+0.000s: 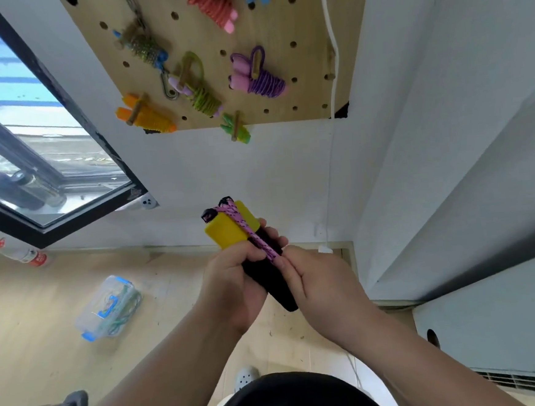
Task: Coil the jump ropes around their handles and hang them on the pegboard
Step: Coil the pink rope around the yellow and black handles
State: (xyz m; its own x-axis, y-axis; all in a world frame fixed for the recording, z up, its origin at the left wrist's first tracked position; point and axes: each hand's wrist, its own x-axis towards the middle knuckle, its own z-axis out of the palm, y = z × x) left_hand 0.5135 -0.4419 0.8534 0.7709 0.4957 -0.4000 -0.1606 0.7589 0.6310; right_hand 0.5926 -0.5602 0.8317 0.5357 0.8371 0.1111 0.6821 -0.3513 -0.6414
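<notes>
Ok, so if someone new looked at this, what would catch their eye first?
At centre frame, the left hand grips a pair of yellow-and-black jump rope handles while the right hand pinches their pink braided cord. Above them, a wooden pegboard carries coiled ropes, among them a purple coiled rope and an orange coiled rope.

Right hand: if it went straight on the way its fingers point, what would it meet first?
The right hand pinches the pink rope; going on, it would probably press into the black-and-yellow handles beneath, gripped by the left hand.
</notes>
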